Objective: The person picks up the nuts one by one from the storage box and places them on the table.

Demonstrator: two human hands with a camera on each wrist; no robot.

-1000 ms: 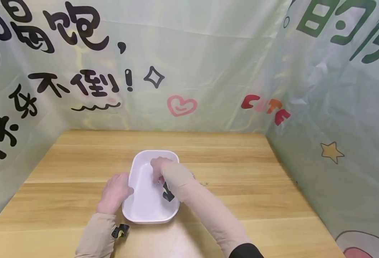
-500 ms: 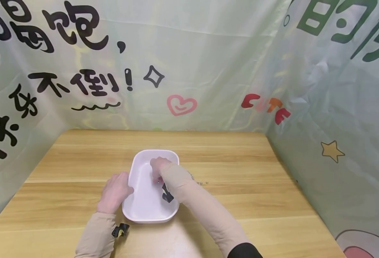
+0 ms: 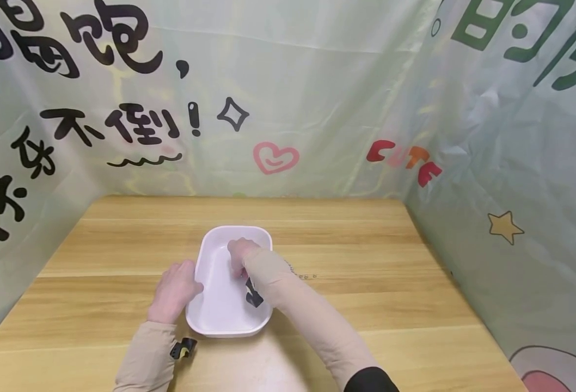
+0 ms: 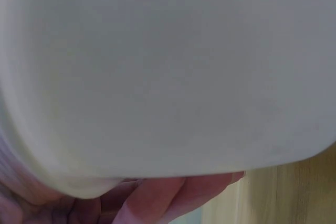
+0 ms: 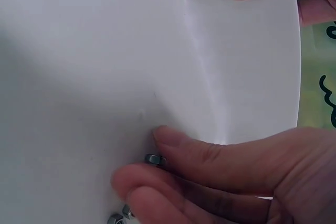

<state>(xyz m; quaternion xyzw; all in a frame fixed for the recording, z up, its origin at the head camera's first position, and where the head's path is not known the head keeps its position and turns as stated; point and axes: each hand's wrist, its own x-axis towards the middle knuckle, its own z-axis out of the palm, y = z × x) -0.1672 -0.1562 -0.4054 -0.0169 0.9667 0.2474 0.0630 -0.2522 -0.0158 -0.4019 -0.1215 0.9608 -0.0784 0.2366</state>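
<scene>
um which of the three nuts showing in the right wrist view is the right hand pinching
The top nut, at the fingertips of the right hand; the other two nuts show lower, close together by the bottom edge.

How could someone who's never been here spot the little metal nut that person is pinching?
On the wooden table, find the white tray, then the person's right hand reaching inside it. The small, shiny metal nut is the one it pinches; the other nuts, at the right wrist view's bottom edge, lie outside that pinch.
</scene>
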